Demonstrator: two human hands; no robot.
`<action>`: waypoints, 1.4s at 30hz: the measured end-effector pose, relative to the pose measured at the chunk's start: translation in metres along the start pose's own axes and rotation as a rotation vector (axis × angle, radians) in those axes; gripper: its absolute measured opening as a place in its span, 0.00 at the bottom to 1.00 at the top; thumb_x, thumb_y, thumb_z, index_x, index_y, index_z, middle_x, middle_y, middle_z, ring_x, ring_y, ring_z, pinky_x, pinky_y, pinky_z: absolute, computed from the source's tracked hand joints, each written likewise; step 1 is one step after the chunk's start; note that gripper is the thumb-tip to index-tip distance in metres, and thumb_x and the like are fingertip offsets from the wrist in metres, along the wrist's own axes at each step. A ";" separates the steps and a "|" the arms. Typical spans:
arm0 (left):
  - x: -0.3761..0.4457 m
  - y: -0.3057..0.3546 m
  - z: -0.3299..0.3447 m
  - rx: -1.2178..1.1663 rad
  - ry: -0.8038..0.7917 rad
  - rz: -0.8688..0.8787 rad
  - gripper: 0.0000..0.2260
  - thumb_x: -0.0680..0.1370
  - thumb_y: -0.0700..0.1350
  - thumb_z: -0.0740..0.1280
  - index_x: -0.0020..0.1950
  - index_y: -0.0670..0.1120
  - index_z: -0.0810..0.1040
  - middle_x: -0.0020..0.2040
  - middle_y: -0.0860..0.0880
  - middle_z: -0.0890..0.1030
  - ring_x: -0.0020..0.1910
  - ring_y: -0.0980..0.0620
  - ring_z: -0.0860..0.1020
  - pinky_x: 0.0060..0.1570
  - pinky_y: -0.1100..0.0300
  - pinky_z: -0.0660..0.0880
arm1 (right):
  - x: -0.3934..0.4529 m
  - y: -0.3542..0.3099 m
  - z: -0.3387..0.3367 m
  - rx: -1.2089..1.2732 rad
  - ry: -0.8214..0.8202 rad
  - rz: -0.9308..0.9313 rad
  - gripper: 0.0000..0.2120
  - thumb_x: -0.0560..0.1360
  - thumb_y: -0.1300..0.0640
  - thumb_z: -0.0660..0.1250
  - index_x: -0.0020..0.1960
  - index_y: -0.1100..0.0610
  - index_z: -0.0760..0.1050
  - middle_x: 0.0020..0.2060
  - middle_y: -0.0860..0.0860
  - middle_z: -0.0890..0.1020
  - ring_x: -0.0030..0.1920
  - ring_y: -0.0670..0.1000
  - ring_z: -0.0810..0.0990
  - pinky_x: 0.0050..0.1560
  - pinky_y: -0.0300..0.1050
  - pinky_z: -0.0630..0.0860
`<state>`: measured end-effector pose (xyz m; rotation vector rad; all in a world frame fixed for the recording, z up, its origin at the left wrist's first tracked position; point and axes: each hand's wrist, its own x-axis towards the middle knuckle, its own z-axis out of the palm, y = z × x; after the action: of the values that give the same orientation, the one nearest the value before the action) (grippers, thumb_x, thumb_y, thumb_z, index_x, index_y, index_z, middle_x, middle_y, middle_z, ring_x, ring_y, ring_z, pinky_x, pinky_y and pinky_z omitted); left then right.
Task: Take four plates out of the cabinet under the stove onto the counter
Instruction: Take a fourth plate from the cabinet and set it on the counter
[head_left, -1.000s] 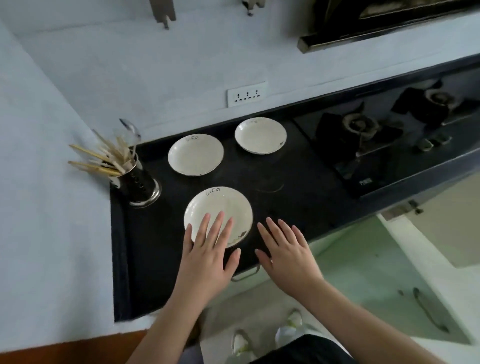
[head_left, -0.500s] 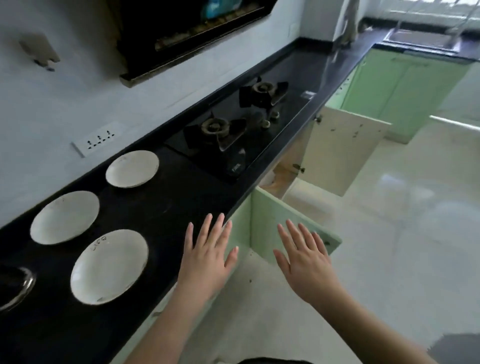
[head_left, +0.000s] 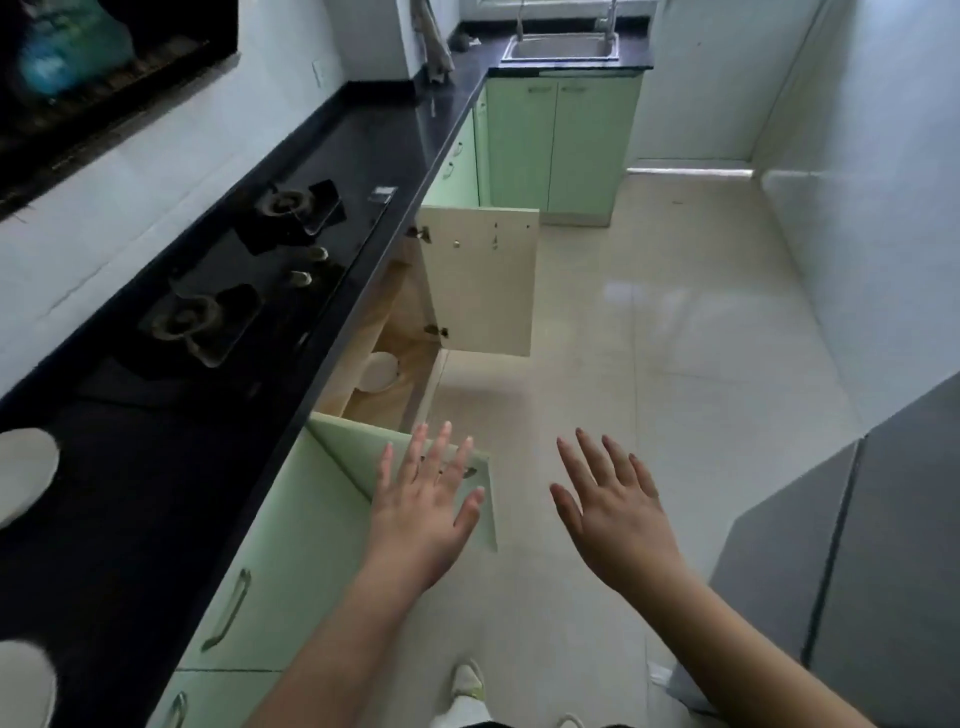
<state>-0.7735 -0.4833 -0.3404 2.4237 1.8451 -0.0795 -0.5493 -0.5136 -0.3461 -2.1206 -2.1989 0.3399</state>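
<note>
A white plate lies inside the open cabinet under the stove. Both cabinet doors stand open: the far cream door and the near green door. My left hand hovers with spread fingers over the near door's outer end, holding nothing. My right hand is open above the floor, to the right of it. Two white plates show partly at the left edge on the black counter.
A green drawer front with a metal handle sits below the counter near me. A sink is at the far end. Grey panels stand at the right. My shoes are on the pale tiled floor.
My view has swung right, from the plates on the counter to the open cabinet and floor. Both hands left the counter and now hover open beside the near cabinet door.
</note>
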 end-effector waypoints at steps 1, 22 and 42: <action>0.008 0.003 0.000 0.009 -0.010 0.018 0.29 0.75 0.65 0.30 0.75 0.59 0.32 0.79 0.56 0.34 0.72 0.57 0.23 0.68 0.51 0.21 | 0.002 0.008 0.001 0.001 -0.002 0.028 0.29 0.79 0.38 0.35 0.78 0.44 0.37 0.79 0.46 0.42 0.78 0.50 0.38 0.75 0.50 0.36; 0.254 0.053 -0.003 0.008 -0.086 0.329 0.30 0.81 0.63 0.43 0.81 0.56 0.41 0.81 0.53 0.38 0.76 0.51 0.30 0.71 0.47 0.25 | 0.127 0.114 -0.022 -0.058 0.041 0.371 0.30 0.77 0.37 0.33 0.75 0.45 0.30 0.79 0.46 0.41 0.78 0.51 0.38 0.72 0.49 0.30; 0.424 0.212 -0.020 0.050 -0.087 0.242 0.28 0.82 0.63 0.44 0.81 0.57 0.41 0.82 0.54 0.39 0.78 0.51 0.34 0.74 0.48 0.29 | 0.289 0.308 -0.070 0.015 0.008 0.241 0.30 0.80 0.39 0.38 0.78 0.46 0.34 0.79 0.46 0.41 0.78 0.50 0.38 0.74 0.49 0.34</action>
<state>-0.4559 -0.1309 -0.3532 2.6109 1.5202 -0.2116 -0.2473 -0.2111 -0.3710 -2.3783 -1.9319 0.3597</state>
